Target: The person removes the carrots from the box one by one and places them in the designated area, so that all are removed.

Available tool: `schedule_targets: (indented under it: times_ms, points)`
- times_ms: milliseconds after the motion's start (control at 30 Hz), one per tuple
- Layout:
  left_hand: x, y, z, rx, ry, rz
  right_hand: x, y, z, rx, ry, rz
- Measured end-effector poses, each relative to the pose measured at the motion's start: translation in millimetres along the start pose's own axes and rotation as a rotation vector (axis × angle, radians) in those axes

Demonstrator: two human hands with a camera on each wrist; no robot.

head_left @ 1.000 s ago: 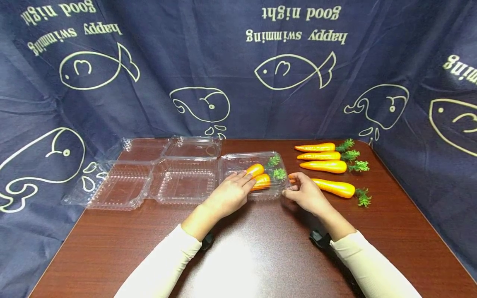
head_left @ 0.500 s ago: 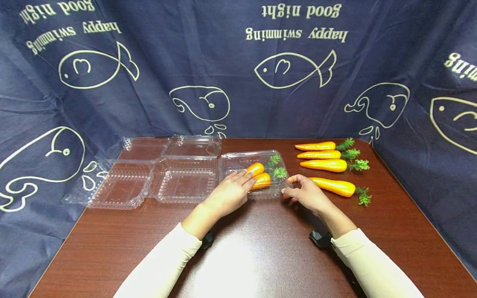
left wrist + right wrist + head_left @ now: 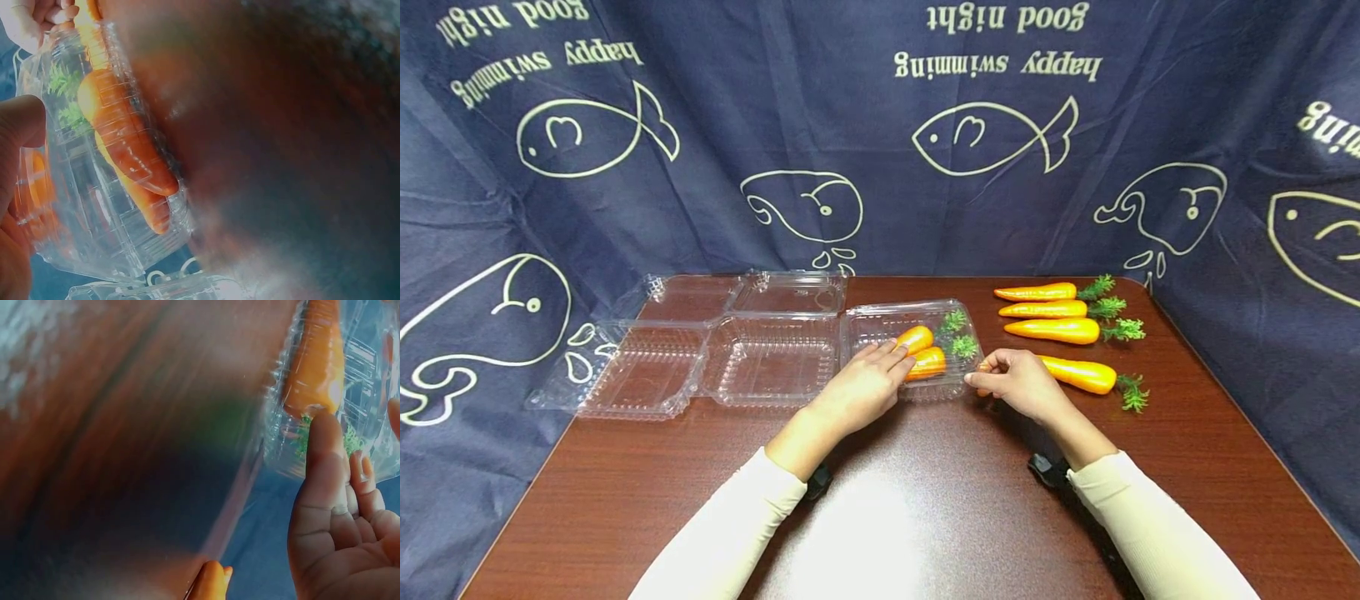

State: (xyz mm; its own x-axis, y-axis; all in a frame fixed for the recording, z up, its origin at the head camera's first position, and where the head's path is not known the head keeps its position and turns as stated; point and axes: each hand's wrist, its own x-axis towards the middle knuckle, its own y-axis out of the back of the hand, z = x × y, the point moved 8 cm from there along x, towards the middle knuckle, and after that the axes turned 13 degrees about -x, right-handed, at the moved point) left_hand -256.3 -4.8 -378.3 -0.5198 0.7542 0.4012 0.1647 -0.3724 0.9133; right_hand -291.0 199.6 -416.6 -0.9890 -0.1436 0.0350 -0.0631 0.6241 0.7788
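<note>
A clear plastic clamshell container with carrots inside lies in front of me, its lid apparently folded down over them. My left hand rests on its top with fingers extended over the carrots; the left wrist view shows the container's ribbed side beside the thumb. At the right front corner, my right hand pinches the container's rim between thumb and fingers. The exact contact is partly hidden by the hand. The right wrist view shows the thumb in front of the leafy carrot end.
Two more clear clamshells, the middle one and the left one, lie open to the left. Several loose carrots with green tops lie at the right; a single one lies nearest the right hand. A blue fish-patterned cloth hangs behind the table.
My right thumb and fingers have closed together at the container's corner, after standing slightly apart. The left hand stays in place on top of the container.
</note>
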Motion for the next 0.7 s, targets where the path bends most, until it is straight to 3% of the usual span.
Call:
schedule_targets:
  times_ms: [267, 567, 700]
  points:
    - [2.5, 0.1, 1.4, 0.010, -0.002, -0.023, 1.9, 2.7, 1.0, -0.042, -0.037, 0.026]
    - [3.1, -1.2, 2.3, 0.047, -0.007, -0.037, 3.2, 2.0, -0.2, -0.068, -0.017, 0.029]
    - [2.9, 1.1, 2.2, 0.051, -0.010, -0.025, 2.2, -3.3, -0.8, 0.007, 0.008, -0.029]
